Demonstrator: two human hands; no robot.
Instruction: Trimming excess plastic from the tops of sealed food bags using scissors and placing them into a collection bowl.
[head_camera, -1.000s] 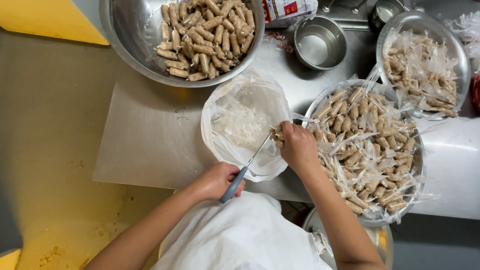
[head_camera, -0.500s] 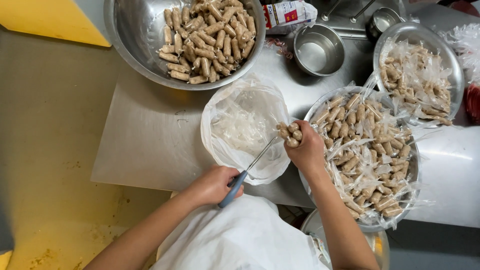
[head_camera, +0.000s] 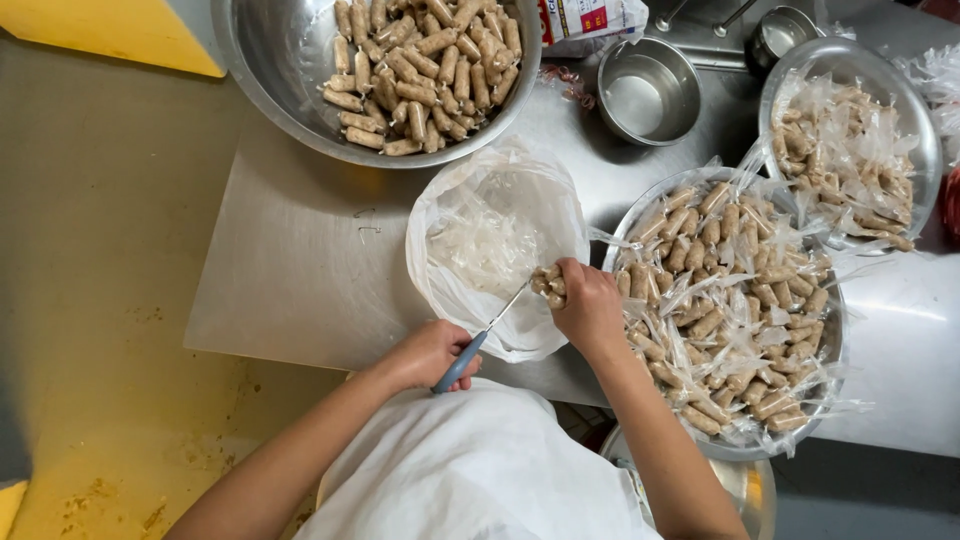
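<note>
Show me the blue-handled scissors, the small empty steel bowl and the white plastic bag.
blue-handled scissors (head_camera: 458, 364), head view, on the handle.
small empty steel bowl (head_camera: 646, 105), head view, inner base.
white plastic bag (head_camera: 440, 215), head view, left rim.

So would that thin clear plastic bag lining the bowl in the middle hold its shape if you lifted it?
Probably not: the thin clear plastic bag looks crumpled and floppy. It holds only wispy wrapper scraps, so it likely weighs almost nothing and slides easily.

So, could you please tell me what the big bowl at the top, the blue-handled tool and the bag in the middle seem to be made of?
The big bowl looks like brushed stainless steel: grey, with soft reflections. The tool in the left hand seems to have a thin bright metal blade and a matte blue handle, probably plastic. The bag looks like thin translucent plastic film, crinkled and glossy.
</note>
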